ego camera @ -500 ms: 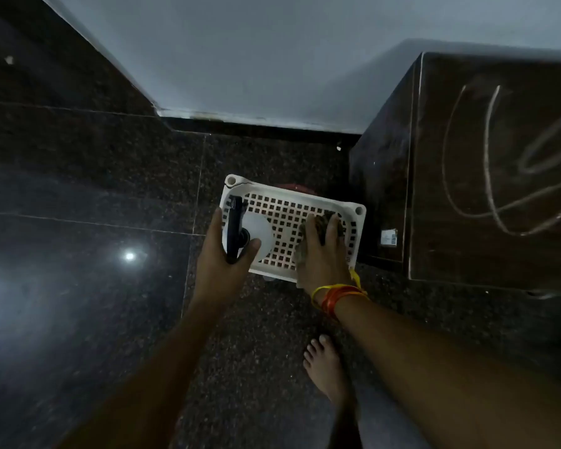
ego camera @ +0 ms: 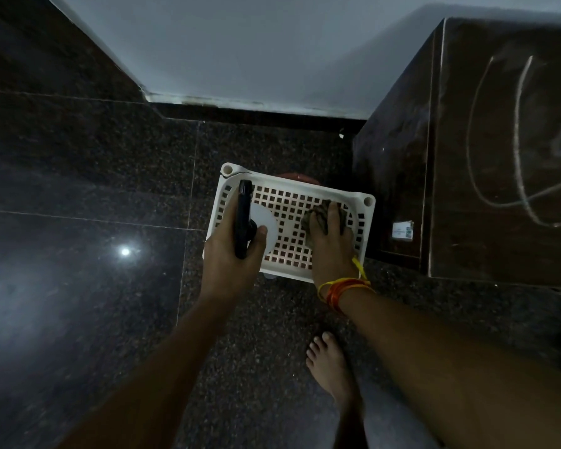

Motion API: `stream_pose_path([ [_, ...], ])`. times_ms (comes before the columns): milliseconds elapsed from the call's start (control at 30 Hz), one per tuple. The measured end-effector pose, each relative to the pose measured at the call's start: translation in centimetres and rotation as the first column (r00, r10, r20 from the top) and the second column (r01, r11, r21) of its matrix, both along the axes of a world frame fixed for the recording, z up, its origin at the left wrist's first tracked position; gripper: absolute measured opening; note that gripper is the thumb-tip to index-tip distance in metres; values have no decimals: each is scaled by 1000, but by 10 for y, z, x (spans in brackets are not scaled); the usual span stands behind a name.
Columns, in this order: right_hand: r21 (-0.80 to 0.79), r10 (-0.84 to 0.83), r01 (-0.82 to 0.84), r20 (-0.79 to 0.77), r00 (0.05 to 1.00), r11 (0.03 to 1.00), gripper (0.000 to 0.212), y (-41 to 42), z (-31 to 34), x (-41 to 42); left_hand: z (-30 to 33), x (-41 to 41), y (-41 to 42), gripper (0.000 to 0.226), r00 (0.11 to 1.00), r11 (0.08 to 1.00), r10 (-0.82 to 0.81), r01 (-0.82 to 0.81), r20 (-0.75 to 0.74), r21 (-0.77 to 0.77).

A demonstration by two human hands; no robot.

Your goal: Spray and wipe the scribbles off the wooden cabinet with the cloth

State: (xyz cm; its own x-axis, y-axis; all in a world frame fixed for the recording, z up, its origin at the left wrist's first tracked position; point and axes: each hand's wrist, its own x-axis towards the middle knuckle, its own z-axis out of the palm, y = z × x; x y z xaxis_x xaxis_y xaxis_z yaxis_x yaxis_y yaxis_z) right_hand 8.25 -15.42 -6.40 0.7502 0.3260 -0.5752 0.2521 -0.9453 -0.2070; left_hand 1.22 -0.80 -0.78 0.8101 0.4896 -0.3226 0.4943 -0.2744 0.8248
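**Both hands reach into the basket as cabinet scribbles wait**

A person bends over a white perforated basket [ego camera: 292, 222] on the dark stone floor [ego camera: 78, 189], taking up the tools for the job. The left hand [ego camera: 230, 254] grips a spray bottle [ego camera: 244, 218] by its black trigger head, fingers curled round the neck and the thumb hooked across the front; the pale round body of the bottle shows just beside the thumb. Its plastic looks stiff and probably smooth, so the narrow neck under the trigger seems the surest place to hold; how full or heavy it is cannot be told. The right hand [ego camera: 332, 241], with coloured threads at the wrist, lies on a crumpled grey-brown cloth [ego camera: 316, 215] in the basket's right half, fingers pressed down over it and beginning to gather it. The cloth appears soft, limp and light; it should bunch readily in the palm, and a full-handed grab would likely serve better than a pinch at one corner. The wooden cabinet [ego camera: 467, 157] stands just right of the basket, pale looping scribbles [ego camera: 518, 124] across its dark top face. A bare foot [ego camera: 329, 367] rests on the floor below.
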Motion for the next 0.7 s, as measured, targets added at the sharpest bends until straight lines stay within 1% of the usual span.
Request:
stream_pose_path([
  [67,13,11,-10,-15,1000,1000,62,-2,6,2,4,4,-2,56,1000,1000,2,-2,6,9],
  [133,38,30,-29,-22,999,999,62,-4,16,4,7,8,-3,48,999,999,42,-42,11,17],
  [200,85,49,-49,1,999,995,62,-7,26,5,12,11,-6,39,996,996,84,-84,17,-2],
  [267,148,55,-58,21,998,987,61,-11,38,5,19,14,-9,39,994,994,104,-104,26,-22],
  [333,222,27,-35,41,999,974,63,-15,53,6,29,19,-15,32,994,994,103,-102,43,-26],
  [400,294,9,-44,119,993,955,67,-18,68,7,39,26,-21,30,993,994,95,-98,69,41],
  [467,325,6,-79,220,976,942,69,-24,81,10,51,33,-28,21,991,990,105,-112,80,90],
  [567,324,-19,-92,322,947,942,68,-36,107,23,71,42,-41,12,991,991,127,-129,47,37],
  [633,352,-43,-98,372,927,931,66,-49,123,33,87,48,-54,16,992,992,122,-123,38,23],
  [700,392,-72,-105,410,909,914,67,-65,137,46,103,56,-70,15,991,992,122,-123,51,11],
])
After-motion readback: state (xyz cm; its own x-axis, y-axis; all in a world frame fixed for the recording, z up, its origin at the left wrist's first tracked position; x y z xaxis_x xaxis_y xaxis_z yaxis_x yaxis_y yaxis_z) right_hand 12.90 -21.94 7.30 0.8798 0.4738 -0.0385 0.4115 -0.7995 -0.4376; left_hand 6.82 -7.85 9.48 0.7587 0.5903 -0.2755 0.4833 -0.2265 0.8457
